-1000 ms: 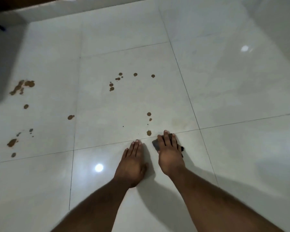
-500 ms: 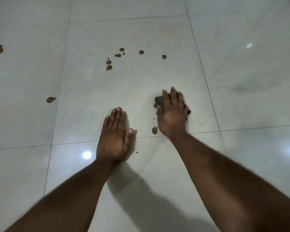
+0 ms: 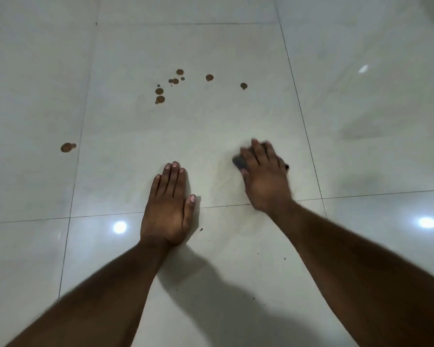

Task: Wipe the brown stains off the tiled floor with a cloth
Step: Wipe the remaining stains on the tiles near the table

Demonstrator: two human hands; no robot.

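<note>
So the right hand (image 3: pixel 266 179) is flat on the cloth (image 3: pixel 239 162), which pokes out on the grip's left side, all on the floor (image 3: pixel 361 246). Left hand (image 3: pixel 168 209) lies flat on the floor just left of the grip. A cluster of stains (image 3: pixel 176 81) sits well ahead and to the left, with one lone stain (image 3: pixel 67 147) far left.

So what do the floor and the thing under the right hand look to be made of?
Floor: probably glazed ceramic or porcelain tile, glossy, given the lamp reflections and thin grout lines. Cloth: dark grey, seemingly soft fabric, but blurred and mostly hidden under the right hand.
</note>
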